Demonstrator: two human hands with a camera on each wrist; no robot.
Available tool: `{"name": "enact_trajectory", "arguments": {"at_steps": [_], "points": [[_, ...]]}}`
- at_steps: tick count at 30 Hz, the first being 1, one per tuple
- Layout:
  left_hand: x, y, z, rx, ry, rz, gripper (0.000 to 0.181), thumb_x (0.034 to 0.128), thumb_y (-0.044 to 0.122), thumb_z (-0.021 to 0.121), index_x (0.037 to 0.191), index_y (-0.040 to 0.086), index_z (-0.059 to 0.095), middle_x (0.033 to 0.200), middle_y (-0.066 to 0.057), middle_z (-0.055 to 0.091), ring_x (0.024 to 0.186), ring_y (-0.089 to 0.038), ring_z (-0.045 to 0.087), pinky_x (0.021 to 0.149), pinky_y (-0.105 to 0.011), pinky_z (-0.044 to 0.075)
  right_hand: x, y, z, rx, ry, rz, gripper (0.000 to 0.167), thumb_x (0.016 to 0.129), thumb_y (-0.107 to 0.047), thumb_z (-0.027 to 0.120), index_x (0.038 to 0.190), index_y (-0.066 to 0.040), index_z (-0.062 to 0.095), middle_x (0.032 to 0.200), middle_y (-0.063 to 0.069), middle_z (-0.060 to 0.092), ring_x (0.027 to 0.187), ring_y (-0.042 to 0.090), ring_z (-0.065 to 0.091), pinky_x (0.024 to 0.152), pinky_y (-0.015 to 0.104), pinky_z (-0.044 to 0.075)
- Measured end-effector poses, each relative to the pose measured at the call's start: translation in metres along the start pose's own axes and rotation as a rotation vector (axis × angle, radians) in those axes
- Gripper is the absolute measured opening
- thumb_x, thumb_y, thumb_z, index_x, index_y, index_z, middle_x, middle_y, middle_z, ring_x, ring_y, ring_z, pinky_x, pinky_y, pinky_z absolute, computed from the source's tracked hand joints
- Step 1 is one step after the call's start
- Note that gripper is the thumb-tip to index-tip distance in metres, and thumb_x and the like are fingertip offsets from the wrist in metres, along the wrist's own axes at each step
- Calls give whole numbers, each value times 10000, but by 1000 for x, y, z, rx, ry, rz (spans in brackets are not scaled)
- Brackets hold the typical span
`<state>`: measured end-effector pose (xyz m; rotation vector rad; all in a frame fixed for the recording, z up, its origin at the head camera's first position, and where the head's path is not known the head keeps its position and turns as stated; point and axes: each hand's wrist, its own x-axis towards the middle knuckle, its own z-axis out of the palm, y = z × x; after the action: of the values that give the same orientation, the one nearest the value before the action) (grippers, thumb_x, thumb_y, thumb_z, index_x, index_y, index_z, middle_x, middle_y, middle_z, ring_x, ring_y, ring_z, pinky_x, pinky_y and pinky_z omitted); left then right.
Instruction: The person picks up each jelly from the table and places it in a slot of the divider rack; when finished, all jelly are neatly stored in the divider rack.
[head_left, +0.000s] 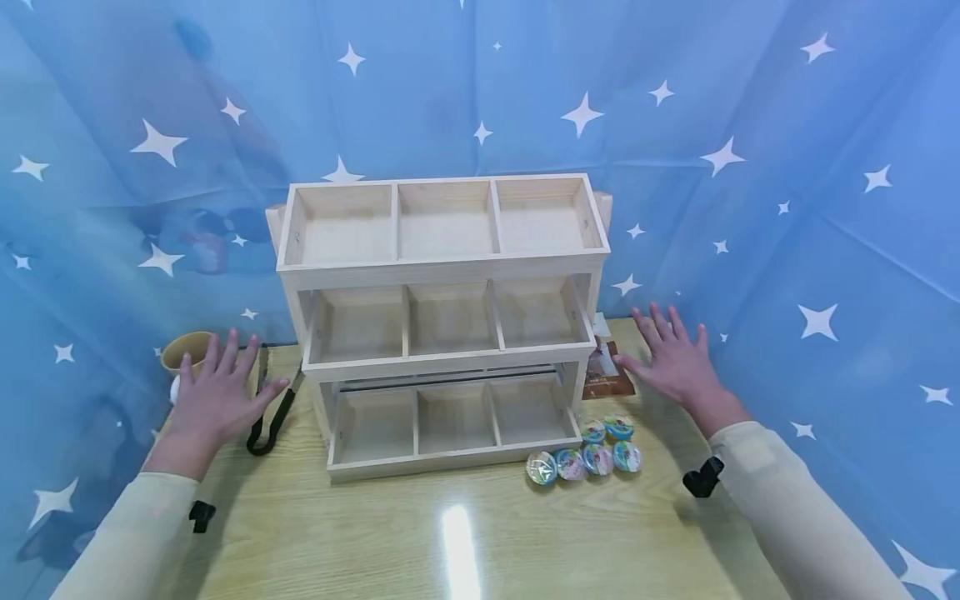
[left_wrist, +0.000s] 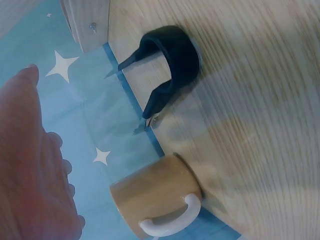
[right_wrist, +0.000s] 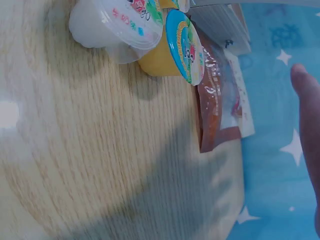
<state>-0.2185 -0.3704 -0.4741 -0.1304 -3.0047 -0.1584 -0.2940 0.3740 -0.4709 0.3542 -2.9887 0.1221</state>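
My left hand is spread with straight fingers over the table's left side, holding nothing. Close to it are a tan mug with a white handle and black U-shaped tongs lying on the table. My right hand hovers on the far side, fingers apart, with nothing in it. Beside that hand lies a brown packet with a clear window. Several jelly cups with printed lids stand nearer the front. Between the hands is a pale wooden three-tier rack, each tier split into three compartments.
A blue curtain with white stars hangs behind and along both sides of the wooden table. The jelly cups sit against the rack's front right corner. Bright light reflects off the tabletop near the front.
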Motion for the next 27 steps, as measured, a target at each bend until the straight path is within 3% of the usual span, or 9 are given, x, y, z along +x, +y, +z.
{"name": "enact_trajectory", "arguments": {"at_steps": [6, 9, 15, 20, 22, 24, 27], "points": [[-2, 1, 5, -45, -7, 5, 979, 1121, 722, 382, 1774, 85, 26, 1809, -274, -64, 1638, -574, -39, 1216, -840, -72, -5, 0, 4, 54, 15, -19, 985, 1089, -728, 469, 1790, -211, 9, 1834, 195, -12, 1665, 508, -28, 1219, 855, -22], [-4, 1, 7, -106, -13, 13, 959, 1134, 691, 394, 1774, 94, 2, 1813, -249, -90, 1637, -572, -55, 1196, -868, -53, -6, -1, 6, 134, 26, -23, 972, 1096, -691, 501, 1791, -197, 33, 1835, 191, 7, 1666, 511, -9, 1228, 843, -19], [-9, 4, 8, -333, -7, 61, 867, 1171, 544, 460, 1779, 107, 22, 1822, -247, -39, 1639, -580, -21, 1162, -908, 25, -7, -4, 8, 377, 63, -40, 879, 1108, -474, 655, 1774, -114, 209, 1807, 257, 177, 1631, 565, 153, 1236, 829, 114], [-15, 6, 9, -585, 29, 74, 768, 1191, 398, 493, 1790, 150, 83, 1819, -273, 65, 1615, -621, 87, 1177, -886, 123, -12, -8, 5, 534, 62, -50, 819, 1102, -347, 712, 1762, -131, 279, 1791, 253, 248, 1605, 574, 227, 1198, 836, 229], [-18, 9, 8, -707, 56, 73, 722, 1200, 346, 484, 1788, 139, 120, 1804, -295, 130, 1604, -621, 139, 1226, -823, 156, -14, -10, 4, 580, 48, -35, 815, 1109, -371, 701, 1770, -166, 270, 1795, 241, 246, 1607, 569, 226, 1191, 839, 237], [-20, 14, 9, -804, 89, 69, 677, 1208, 305, 469, 1782, 119, 162, 1782, -305, 207, 1598, -579, 221, 1325, -579, 240, -16, -12, 3, 620, 35, -15, 813, 1116, -402, 687, 1776, -198, 257, 1803, 226, 233, 1615, 559, 218, 1194, 837, 236], [-22, 23, 11, -940, 132, 77, 627, 1212, 235, 456, 1764, 63, 212, 1740, -324, 300, 1592, -363, 344, 1229, -174, 304, -20, -17, 0, 682, 34, 11, 802, 1123, -420, 673, 1777, -216, 256, 1808, 210, 233, 1614, 550, 228, 1203, 820, 249]]}}
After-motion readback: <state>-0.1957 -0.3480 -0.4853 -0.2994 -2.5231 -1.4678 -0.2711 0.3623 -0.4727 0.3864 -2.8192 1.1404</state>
